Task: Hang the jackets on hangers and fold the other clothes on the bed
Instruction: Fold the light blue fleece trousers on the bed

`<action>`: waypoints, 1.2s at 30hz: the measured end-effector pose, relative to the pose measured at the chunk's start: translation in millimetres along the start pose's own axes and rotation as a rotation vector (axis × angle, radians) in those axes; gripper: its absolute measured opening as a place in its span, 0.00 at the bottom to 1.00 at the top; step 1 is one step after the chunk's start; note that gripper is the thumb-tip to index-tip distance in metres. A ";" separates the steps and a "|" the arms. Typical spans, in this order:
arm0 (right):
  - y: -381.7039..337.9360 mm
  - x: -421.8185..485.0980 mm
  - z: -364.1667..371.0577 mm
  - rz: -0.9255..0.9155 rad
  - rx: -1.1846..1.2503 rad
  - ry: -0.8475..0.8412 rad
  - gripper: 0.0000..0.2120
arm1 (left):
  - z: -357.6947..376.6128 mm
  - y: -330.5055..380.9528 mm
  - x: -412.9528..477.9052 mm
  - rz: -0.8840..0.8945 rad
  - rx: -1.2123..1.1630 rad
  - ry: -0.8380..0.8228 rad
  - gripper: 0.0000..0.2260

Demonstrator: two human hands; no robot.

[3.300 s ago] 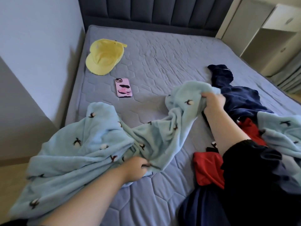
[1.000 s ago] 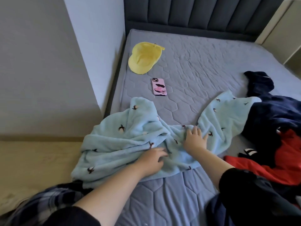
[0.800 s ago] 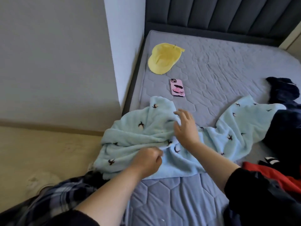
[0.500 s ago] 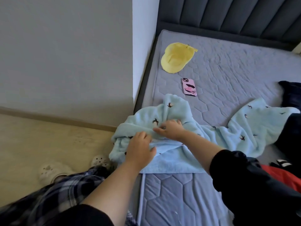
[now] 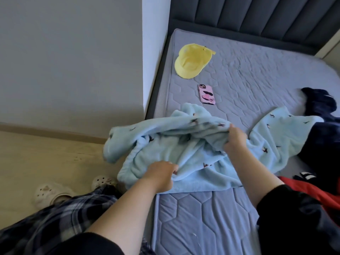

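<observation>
A light blue fleece garment [image 5: 198, 144] with small dark bird prints lies across the near left part of the grey mattress [image 5: 257, 70]. My left hand [image 5: 161, 174] grips its elastic hem at the near edge. My right hand [image 5: 234, 138] pinches a bunched fold and holds it lifted above the bed. The garment's left end hangs over the mattress edge, and a leg or sleeve stretches right towards a dark navy garment [image 5: 323, 129]. A red garment [image 5: 312, 190] lies at the near right, partly hidden by my black sleeve.
A yellow cap [image 5: 191, 61] and a pink-cased phone [image 5: 207, 94] lie on the mattress beyond the blue garment. The padded headboard [image 5: 257, 15] runs along the back. A wall corner [image 5: 156, 52] stands left of the bed. White clogs [image 5: 53, 194] sit on the floor.
My right hand has moved right and lifted a bunched fold of the blue garment. My left hand has slid back to the hem and closed on it. The view has shifted slightly right.
</observation>
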State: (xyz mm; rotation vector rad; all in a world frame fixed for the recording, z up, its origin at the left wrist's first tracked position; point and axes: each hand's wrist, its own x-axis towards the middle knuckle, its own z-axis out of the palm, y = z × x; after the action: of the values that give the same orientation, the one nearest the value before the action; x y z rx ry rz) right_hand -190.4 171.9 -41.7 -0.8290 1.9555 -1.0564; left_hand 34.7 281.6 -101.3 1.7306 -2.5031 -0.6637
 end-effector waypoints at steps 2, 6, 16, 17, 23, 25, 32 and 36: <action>25.6 17.4 -27.9 0.079 -0.412 0.179 0.15 | -1.3 3.4 0.5 -0.030 0.008 -0.005 0.12; 71.5 32.2 -70.1 0.144 -0.660 0.303 0.19 | -0.9 6.3 4.7 0.029 0.077 0.101 0.08; 19.8 39.0 -43.8 0.131 -0.017 0.244 0.33 | 17.4 20.0 19.6 0.126 0.169 0.279 0.22; 20.8 37.3 -41.1 0.235 0.008 0.177 0.34 | 17.5 22.1 20.6 0.137 0.166 0.281 0.21; 19.5 29.3 -58.9 0.401 0.496 -0.198 0.19 | -1.6 29.9 17.1 0.123 -0.167 0.532 0.07; 10.9 35.9 -80.1 0.377 0.708 -0.225 0.16 | -14.6 31.5 14.5 0.131 -0.224 0.679 0.04; 70.8 37.2 -98.3 0.535 0.472 -0.074 0.15 | -13.6 36.8 17.4 0.167 -0.055 0.117 0.10; 126.5 30.8 -104.3 0.307 -0.325 0.128 0.26 | 3.5 30.6 21.2 0.127 -0.051 -0.164 0.14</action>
State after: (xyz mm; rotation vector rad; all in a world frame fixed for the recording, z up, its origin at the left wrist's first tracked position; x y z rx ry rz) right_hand -317.1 244.4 -122.3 -0.6104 2.3131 -0.6337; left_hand -1.5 272.6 -98.1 1.5443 -2.6484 -0.8839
